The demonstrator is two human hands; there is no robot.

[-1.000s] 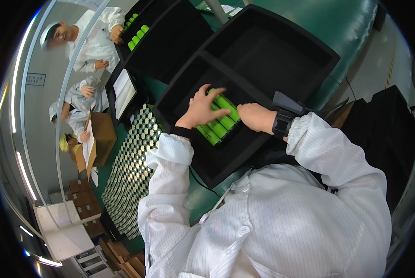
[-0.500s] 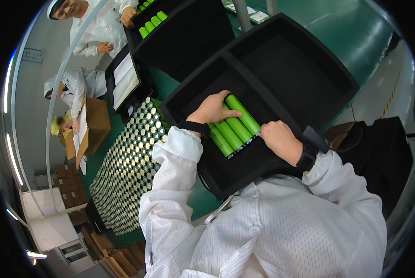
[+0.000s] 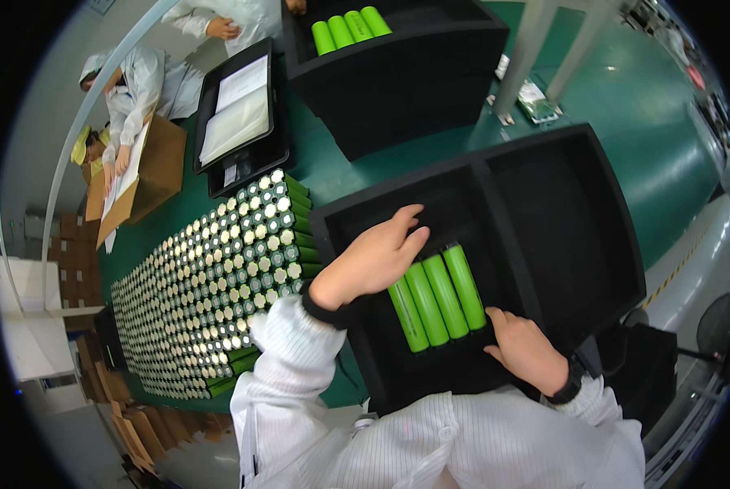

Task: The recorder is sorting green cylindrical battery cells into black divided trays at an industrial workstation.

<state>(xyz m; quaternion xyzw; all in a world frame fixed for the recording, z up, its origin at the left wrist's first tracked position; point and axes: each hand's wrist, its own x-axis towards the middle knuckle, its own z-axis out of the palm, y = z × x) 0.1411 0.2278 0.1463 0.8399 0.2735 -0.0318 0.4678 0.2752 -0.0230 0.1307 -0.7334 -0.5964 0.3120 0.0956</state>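
Note:
Several green cylindrical battery cells (image 3: 436, 300) lie side by side in a row on the floor of a black foam box (image 3: 483, 187), in its left compartment. Above the upper left end of that row is my left hand (image 3: 374, 259), its fingers stretched out and apart, holding nothing. My right hand (image 3: 526, 349) is beside the lower end of the rightmost cell, thumb and forefinger apart. Its forefinger tip is close to that cell; whether they touch I cannot tell. The box's right compartment shows only dark foam.
Left of the box stands a large block of upright green cells (image 3: 226, 277) on the green table (image 3: 344, 183). Farther back are another black box (image 3: 397, 98) with green cells on top, a black tray (image 3: 279, 122) with papers, metal posts (image 3: 524, 61) and a carton (image 3: 153, 167). Co-workers stand beyond.
My left hand has lifted off the cells and opened. My right hand's fingers have spread at the row's lower end. The view has shifted, showing more of the cell block.

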